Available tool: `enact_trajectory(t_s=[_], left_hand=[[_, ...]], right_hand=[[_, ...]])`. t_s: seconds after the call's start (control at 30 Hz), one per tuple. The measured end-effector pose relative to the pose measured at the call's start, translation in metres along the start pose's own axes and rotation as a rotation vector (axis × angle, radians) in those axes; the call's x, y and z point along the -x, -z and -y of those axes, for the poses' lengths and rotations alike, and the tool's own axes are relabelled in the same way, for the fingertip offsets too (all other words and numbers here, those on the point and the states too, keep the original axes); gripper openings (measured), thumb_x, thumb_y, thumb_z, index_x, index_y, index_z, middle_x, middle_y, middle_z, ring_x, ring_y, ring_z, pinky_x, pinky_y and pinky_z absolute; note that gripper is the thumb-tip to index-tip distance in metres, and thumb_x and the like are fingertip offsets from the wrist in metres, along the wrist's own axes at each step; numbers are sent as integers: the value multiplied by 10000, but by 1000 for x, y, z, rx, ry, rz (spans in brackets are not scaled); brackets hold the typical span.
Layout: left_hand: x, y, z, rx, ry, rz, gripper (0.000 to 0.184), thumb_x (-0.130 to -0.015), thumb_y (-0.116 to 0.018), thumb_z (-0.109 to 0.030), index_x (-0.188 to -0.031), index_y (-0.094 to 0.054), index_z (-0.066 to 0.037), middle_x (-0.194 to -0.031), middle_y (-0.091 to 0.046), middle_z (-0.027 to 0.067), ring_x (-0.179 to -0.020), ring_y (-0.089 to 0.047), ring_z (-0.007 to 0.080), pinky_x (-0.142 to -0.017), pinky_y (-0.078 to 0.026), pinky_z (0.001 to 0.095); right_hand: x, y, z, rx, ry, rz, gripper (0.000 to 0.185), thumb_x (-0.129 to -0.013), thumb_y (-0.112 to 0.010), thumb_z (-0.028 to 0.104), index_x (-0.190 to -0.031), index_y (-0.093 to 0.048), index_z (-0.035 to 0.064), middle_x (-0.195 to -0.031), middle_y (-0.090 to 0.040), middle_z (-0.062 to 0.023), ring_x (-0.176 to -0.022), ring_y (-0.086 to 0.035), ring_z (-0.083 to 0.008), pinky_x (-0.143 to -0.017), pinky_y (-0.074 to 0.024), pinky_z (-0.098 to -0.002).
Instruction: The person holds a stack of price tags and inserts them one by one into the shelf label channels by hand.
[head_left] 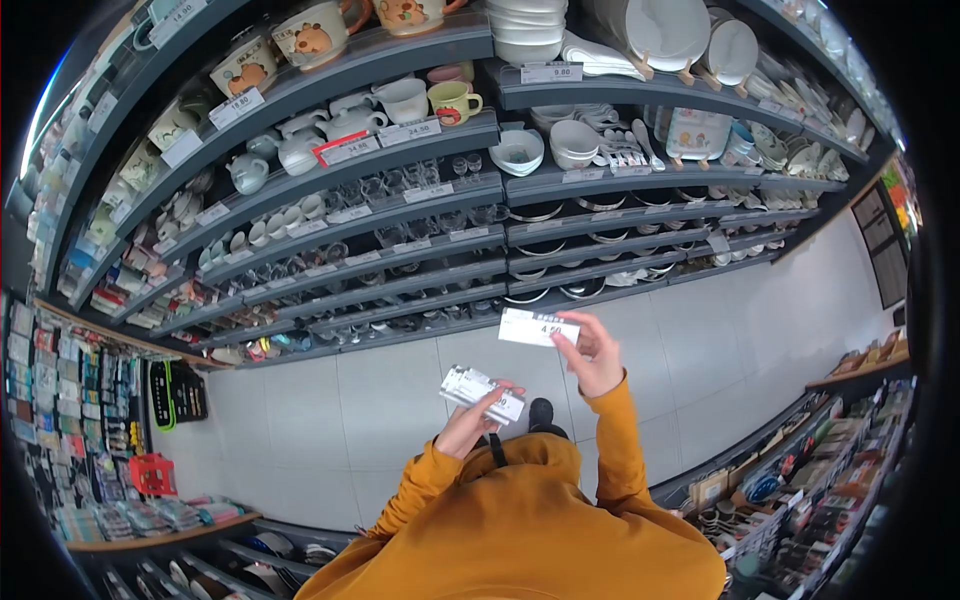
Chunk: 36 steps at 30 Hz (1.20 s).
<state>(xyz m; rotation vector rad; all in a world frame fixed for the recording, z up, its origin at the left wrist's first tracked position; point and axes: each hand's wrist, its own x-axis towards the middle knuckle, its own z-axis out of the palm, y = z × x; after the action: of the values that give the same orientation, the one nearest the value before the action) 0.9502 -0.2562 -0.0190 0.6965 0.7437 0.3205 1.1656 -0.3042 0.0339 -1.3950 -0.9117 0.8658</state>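
Note:
Between the thumb and fingers of my right hand (596, 358) is a single white price tag (522, 328), held up in front of the shelves and reading 4.50. Lower and to the left, my left hand (470, 424) grips a fanned stack of similar white price tags (468, 388), with the thumb lying across the top one. The two hands are apart, and the single tag does not touch the stack. Both arms wear mustard-coloured sleeves.
Curved shelves of bowls (575, 142), glasses, mugs (455, 101) and plates stretch across the front. A black crate (186, 391) and a red basket (152, 474) stand at the left. Low shelves with goods line the lower right. Pale floor tiles (300, 420) lie between.

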Motion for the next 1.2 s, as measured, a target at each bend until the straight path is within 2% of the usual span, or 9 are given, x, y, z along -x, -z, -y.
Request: enact_trajectory(t_s=[0.07,0.27,0.47,0.53,0.8,0.93,0.97,1.07,1.2], left_hand=[[8,29,2,77,1,22,267,-986,-496,-259,-1181,-563,-89,-1159,-637,48,-844,-578,57,-577,-391,207],[41,86,-9,98,-45,-108,290,-957,-543,-240,-1198,-546,-79,-1217,-618,92,-974,-613,123,-710,-457,236],[43,92,-4,226,-87,-94,384,-947,-506,-192,-1298,-475,-37,-1289,-570,128,-1097,-581,188,-791,-473,271],[27,79,-4,169,-80,-77,419,-957,-495,-215,-1326,-459,-18,-1288,-570,135,-1074,-604,195,-779,-490,259],[-107,-48,-4,-30,-69,-4,423,-978,-497,-250,-1328,-477,-13,-1247,-604,114,-992,-637,151,-673,-507,227],[-175,-157,-4,-14,-115,-43,421,-979,-507,-249,-1332,-477,-21,-1246,-604,101,-927,-633,123,-654,-499,229],[-189,-184,-3,-20,-106,22,458,-973,-519,-271,-1350,-453,-20,-1255,-601,108,-903,-627,115,-642,-479,227],[-220,-254,8,-30,-83,110,438,-980,-508,-268,-1345,-464,-30,-1254,-600,108,-931,-630,110,-620,-480,224],[-240,-293,21,-135,20,151,394,-987,-496,-267,-1316,-504,-52,-1245,-609,86,-966,-641,120,-631,-489,222]], right_hand=[[5,-26,-8,-30,4,1,276,-872,-662,67,-1129,-571,24,-900,-671,-30,-609,-521,-9,-468,-370,-162],[1,-70,-6,70,50,87,279,-863,-676,68,-1119,-575,26,-759,-618,-5,-551,-487,-13,-490,-370,-171],[-16,-54,1,123,78,127,299,-871,-664,74,-1159,-597,29,-701,-587,0,-548,-512,-44,-538,-404,-186],[-24,-33,0,134,78,123,303,-874,-661,80,-1169,-605,31,-702,-588,-1,-555,-526,-53,-555,-417,-188],[-87,145,-27,171,136,39,271,-883,-654,90,-1150,-631,53,-730,-611,-23,-585,-560,-48,-548,-442,-193],[-126,243,-26,247,116,30,247,-899,-634,97,-1141,-627,51,-687,-616,-30,-586,-572,-62,-553,-462,-208],[-134,266,-24,227,112,36,243,-902,-630,96,-1142,-625,54,-681,-614,-27,-584,-572,-62,-552,-461,-209],[-162,326,-28,230,120,9,230,-912,-619,91,-1139,-618,54,-664,-604,-14,-574,-566,-56,-537,-447,-209],[-217,382,-35,217,154,35,202,-920,-615,113,-1116,-625,64,-643,-578,7,-549,-523,-37,-491,-399,-204]])
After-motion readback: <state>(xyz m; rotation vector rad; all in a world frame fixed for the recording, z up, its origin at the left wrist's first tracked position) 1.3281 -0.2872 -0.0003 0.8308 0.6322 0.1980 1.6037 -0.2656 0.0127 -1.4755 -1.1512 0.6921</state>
